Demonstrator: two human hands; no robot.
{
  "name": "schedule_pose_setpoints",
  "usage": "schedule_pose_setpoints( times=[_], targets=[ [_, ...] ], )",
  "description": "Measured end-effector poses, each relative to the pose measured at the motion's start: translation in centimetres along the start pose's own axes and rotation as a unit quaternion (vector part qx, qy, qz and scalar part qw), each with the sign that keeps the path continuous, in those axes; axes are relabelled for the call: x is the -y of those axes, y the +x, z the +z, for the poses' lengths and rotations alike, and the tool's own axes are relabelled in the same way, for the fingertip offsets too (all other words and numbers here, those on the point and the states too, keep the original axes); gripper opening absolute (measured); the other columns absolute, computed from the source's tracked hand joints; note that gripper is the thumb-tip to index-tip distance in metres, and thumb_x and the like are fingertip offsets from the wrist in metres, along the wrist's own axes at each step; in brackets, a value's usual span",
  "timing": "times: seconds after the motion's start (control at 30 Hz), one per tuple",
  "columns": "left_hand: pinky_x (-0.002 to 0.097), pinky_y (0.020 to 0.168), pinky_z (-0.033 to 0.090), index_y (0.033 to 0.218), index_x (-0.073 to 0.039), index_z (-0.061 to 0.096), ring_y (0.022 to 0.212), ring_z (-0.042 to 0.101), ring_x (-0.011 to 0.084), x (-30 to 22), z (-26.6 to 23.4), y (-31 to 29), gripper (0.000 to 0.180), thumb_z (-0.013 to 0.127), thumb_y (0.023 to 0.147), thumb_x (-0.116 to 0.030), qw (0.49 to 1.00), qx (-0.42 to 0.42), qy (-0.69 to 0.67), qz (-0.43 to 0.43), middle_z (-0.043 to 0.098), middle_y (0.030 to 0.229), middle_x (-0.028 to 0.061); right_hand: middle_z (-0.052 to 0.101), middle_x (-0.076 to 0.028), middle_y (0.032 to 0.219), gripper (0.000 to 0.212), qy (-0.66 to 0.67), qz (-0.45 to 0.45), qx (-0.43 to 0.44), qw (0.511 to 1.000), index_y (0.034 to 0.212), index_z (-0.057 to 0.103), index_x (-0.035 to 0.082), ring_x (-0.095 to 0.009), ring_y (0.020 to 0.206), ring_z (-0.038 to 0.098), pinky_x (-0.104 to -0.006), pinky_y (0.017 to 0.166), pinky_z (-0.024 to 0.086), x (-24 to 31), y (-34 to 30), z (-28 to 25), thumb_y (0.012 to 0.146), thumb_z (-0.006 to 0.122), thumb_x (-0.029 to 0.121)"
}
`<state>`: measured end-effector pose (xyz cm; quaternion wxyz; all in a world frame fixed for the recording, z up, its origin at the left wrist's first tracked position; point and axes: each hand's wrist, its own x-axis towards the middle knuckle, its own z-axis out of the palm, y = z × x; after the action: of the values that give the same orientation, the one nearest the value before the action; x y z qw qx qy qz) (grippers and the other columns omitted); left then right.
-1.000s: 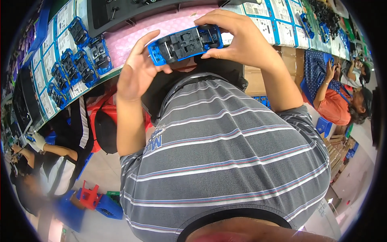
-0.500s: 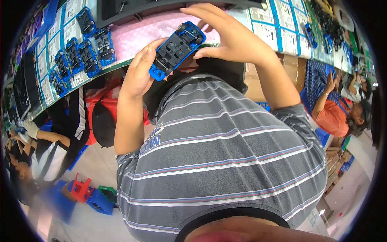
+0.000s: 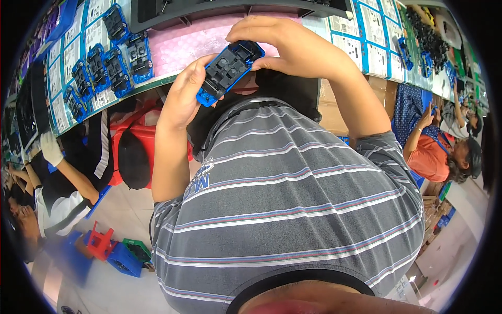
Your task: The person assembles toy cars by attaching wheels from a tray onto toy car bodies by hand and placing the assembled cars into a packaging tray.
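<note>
A toy car [image 3: 228, 70] with a blue body and black underside is held bottom up at the table's near edge, in front of my torso. My left hand [image 3: 184, 89] is closed round its near left end, the thumb along the side. At the car's far right end, my right hand [image 3: 285, 46] pinches it, fingers over the far edge and thumb at the right edge. That hand partly hides the end of the car. Whether its fingers also hold a small part there, I cannot tell.
Several blue toy cars [image 3: 116, 70] lie bottom up on the table at left. Pink bubble wrap [image 3: 180, 47] covers the middle, with a black tray [image 3: 209, 11] behind it. A red stool [image 3: 117, 152] stands below the table at left. Co-workers sit at both sides, one wearing a white glove [image 3: 51, 149].
My right hand has closed in from beside the car onto its far right end. The car has shifted slightly downward. At left, a co-worker's gloved hand has risen toward the table.
</note>
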<state>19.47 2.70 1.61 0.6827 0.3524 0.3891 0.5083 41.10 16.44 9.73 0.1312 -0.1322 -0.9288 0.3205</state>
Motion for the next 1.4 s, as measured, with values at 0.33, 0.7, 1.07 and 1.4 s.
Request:
schedule_pose_setpoints(
  times=[0.33, 0.7, 1.07, 1.4],
  targets=[
    [0.0262, 0.055, 0.046, 0.137, 0.006, 0.045, 0.071, 0.063, 0.016, 0.9, -0.2, 0.2, 0.062, 0.045, 0.103, -0.046, 1.0, -0.006, -0.011, -0.024, 0.065, 0.094, 0.0124, 0.066, -0.012, 0.106, 0.026, -0.06, -0.043, -0.064, 0.995, 0.103, 0.066, 0.002, -0.034, 0.1, 0.062, -0.0407, 0.087, 0.05, -0.6, 0.1, 0.0, 0.078, 0.07, 0.004],
    [0.0266, 0.055, 0.047, 0.138, 0.006, 0.045, 0.071, 0.063, 0.0162, 0.8, 0.3, 0.9, 0.061, 0.044, 0.104, -0.045, 0.999, 0.021, -0.019, -0.024, 0.065, 0.093, 0.0133, 0.068, -0.014, 0.097, 0.019, -0.051, -0.04, -0.121, 0.991, 0.098, 0.068, 0.0, -0.034, 0.094, 0.064, -0.0397, 0.081, 0.052, -1.2, -0.3, 0.7, 0.08, 0.07, 0.005],
    [0.0247, 0.057, 0.053, 0.139, 0.007, 0.042, 0.073, 0.065, 0.015, 0.1, -0.5, -0.8, 0.078, 0.062, 0.093, -0.052, 0.999, -0.033, -0.023, 0.023, 0.066, 0.097, 0.0114, 0.07, -0.015, 0.1, 0.014, -0.009, 0.073, -0.166, 0.983, 0.098, 0.069, -0.003, -0.029, 0.095, 0.067, -0.0346, 0.085, 0.052, -4.0, -2.3, 0.1, 0.085, 0.068, 0.004],
    [0.032, 0.063, 0.052, 0.131, 0.001, 0.045, 0.075, 0.063, 0.024, -4.7, -12.5, -8.5, 0.069, 0.036, 0.1, -0.059, 0.928, -0.345, 0.01, 0.137, 0.064, 0.104, 0.0152, 0.069, -0.012, 0.088, 0.009, -0.159, 0.168, -0.287, 0.929, 0.087, 0.071, 0.001, -0.03, 0.082, 0.067, -0.0364, 0.076, 0.054, -11.3, -7.5, 4.1, 0.078, 0.071, 0.004]
  ],
)
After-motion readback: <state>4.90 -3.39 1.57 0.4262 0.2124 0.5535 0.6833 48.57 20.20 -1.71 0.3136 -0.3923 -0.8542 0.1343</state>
